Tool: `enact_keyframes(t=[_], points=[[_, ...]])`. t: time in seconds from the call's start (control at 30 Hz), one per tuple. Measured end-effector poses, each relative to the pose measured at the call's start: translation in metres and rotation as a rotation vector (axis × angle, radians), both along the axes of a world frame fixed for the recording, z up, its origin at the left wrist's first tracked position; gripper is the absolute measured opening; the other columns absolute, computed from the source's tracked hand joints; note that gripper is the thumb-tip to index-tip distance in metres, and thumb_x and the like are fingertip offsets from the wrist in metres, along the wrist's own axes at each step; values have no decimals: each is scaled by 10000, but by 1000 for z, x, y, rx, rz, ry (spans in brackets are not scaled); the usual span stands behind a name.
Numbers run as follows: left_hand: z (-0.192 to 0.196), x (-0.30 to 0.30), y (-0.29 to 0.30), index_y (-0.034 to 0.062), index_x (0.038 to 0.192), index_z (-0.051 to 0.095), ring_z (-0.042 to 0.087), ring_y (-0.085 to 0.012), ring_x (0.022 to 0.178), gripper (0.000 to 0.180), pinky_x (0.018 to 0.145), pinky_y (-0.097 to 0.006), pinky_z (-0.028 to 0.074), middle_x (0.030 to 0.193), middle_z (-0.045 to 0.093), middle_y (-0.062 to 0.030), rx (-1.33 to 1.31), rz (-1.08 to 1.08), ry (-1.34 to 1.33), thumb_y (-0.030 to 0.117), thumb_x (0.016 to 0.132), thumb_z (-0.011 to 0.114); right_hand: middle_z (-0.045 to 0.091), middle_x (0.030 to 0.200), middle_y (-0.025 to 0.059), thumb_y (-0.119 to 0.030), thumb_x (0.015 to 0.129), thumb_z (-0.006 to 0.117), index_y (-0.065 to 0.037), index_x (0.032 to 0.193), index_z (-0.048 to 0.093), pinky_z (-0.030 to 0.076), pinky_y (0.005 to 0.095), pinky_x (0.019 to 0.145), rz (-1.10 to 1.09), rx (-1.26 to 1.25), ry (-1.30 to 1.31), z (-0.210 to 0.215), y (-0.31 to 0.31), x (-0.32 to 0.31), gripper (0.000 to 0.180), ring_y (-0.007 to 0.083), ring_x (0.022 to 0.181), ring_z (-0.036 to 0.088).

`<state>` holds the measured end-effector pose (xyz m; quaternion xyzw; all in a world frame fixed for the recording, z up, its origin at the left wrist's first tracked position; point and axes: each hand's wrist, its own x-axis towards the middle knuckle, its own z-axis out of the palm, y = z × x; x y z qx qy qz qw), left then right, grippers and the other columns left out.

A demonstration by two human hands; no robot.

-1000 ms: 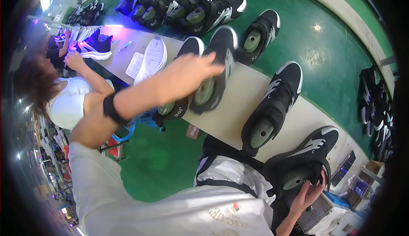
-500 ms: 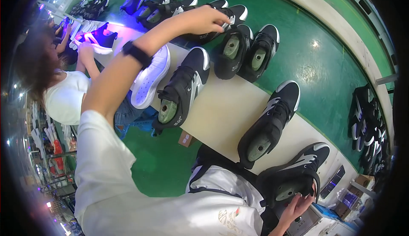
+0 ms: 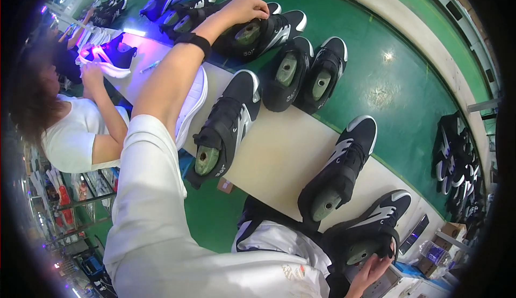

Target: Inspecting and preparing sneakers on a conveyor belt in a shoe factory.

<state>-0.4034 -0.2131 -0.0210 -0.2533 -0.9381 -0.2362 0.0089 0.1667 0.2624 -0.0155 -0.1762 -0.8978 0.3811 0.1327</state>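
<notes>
Along the edge of a wide green surface (image 3: 395,72) runs a pale surface (image 3: 274,153), both carrying black shoes with white toe edges. At the upper left, a co-worker in a white top (image 3: 80,137) handles a white-soled shoe (image 3: 110,64) under purple light. More shoes crowd together at the far right (image 3: 457,158), and a green floor (image 3: 207,225) shows below.

My left hand (image 3: 248,9) reaches across to the green surface, fingers at the opening of the far shoe (image 3: 277,36); whether that grip is closed I cannot tell. My right hand (image 3: 371,270) has its grip clamped on the collar of the near shoe (image 3: 371,224), which lies at the right end of the pale surface, close to my body.

Short pale lettering marks the heels of several shoes. The gold print on my white shirt (image 3: 226,271) is too blurred to read. A clear bottle (image 3: 436,256) with a purplish label lies by a brown box (image 3: 456,232).
</notes>
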Motion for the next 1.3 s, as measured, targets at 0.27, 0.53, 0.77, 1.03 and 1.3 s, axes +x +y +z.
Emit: enact_keyframes(t=[0.27, 0.53, 0.77, 1.03, 1.3], points=[[3, -27, 5, 70, 900, 730, 670, -276, 709, 197, 675, -372, 515, 764, 702, -118, -144, -81, 76, 256, 837, 718, 430, 1417, 146, -20, 1013, 427, 30, 1435, 355, 343, 320, 1055, -67, -83, -4, -13, 10, 15, 430, 217, 1251, 464], [-7, -23, 3, 103, 920, 748, 690, -302, 819, 229, 755, -406, 522, 838, 728, -109, -135, 11, 96, 308, 818, 743, 436, 1422, 143, -44, 1029, 427, 33, 1449, 340, 352, 301, 1041, -124, -54, -17, -6, 3, 11, 436, 196, 1236, 469], [-12, 9, -22, 109, 1190, 654, 678, -362, 925, 414, 847, -427, 518, 1004, 710, -187, -96, 50, 136, 348, 855, 704, 421, 1440, 158, -46, 1030, 418, 39, 1459, 326, 326, 317, 1073, -99, -78, -11, -1, -9, 3, 447, 211, 1281, 443], [63, 279, -28, 9, 1544, 175, 573, -397, 1208, 972, 1031, -405, 419, 1271, 575, -324, -20, 263, -617, 512, 878, 674, 399, 1477, 194, -66, 1034, 406, 60, 1427, 356, 297, 361, 1117, -151, -21, 31, 5, -24, -6, 415, 269, 1350, 410], [37, 329, 19, 62, 1482, 378, 545, -388, 1241, 820, 1032, -424, 426, 1330, 561, -257, 122, 418, -346, 210, 780, 775, 424, 1440, 157, -85, 1040, 426, 25, 1430, 357, 328, 365, 1096, -186, -86, 59, -3, -26, -6, 411, 225, 1304, 435]])
